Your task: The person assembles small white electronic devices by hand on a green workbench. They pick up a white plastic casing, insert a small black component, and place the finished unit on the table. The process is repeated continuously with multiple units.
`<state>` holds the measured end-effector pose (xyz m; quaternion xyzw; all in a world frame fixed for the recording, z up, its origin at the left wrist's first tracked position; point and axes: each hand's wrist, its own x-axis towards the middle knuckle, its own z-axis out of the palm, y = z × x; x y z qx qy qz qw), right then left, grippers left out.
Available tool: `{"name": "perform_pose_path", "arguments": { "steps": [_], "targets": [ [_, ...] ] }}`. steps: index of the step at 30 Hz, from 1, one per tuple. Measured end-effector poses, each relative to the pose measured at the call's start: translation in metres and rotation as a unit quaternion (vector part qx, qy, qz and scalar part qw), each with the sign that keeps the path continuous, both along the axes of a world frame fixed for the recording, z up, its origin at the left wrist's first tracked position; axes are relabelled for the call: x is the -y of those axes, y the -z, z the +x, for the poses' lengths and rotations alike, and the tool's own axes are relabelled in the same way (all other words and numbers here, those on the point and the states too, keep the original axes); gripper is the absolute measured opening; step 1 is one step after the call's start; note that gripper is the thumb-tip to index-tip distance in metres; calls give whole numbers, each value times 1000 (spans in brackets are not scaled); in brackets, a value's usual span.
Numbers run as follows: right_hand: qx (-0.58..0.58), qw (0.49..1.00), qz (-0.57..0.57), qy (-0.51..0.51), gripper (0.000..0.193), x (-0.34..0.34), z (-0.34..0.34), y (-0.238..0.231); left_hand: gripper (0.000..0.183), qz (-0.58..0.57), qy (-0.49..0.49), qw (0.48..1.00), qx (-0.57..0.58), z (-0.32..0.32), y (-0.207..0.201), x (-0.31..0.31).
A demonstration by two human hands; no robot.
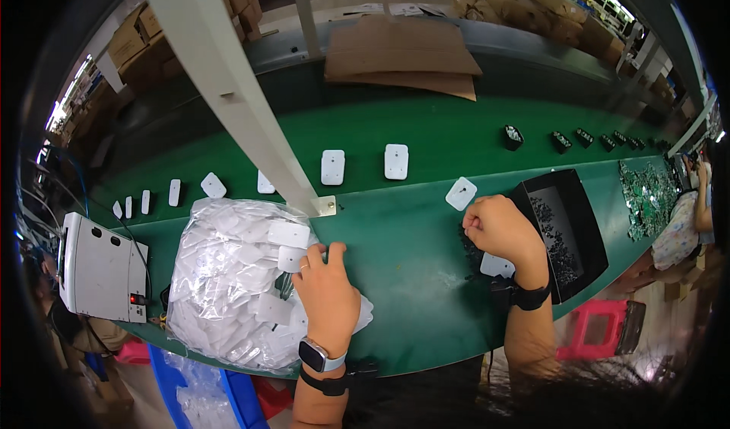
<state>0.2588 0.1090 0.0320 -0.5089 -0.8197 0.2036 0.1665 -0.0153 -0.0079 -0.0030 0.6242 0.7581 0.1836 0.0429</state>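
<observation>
White rounded-rectangle plastic plates (289,234), heaped lower left, could slide if the spread-fingered left hand (328,303) nudges them; the curled right hand's (503,227) grip is hidden.

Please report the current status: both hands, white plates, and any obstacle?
Left hand at white plates heaped in clear bag. Right hand curled near small black parts, contents hidden. White post beyond left hand.

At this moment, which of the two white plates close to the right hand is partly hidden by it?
The lower plate, which shows beneath the right hand, near the wrist. The other plate lies beyond the hand, with its whole outline visible.
</observation>
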Motion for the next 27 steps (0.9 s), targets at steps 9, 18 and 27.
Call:
{"name": "perform_pose_path", "arguments": {
  "steps": [9,18,27],
  "targets": [
    [5,999,47,11,4,4,13,11,58,163,121,957,208,10,4,-12],
    [17,999,30,-8,8,3,1,18,61,47,192,894,402,25,4,-10],
    [59,998,27,8,11,2,1,25,50,68,212,733,642,26,10,-12]
  ]
}}
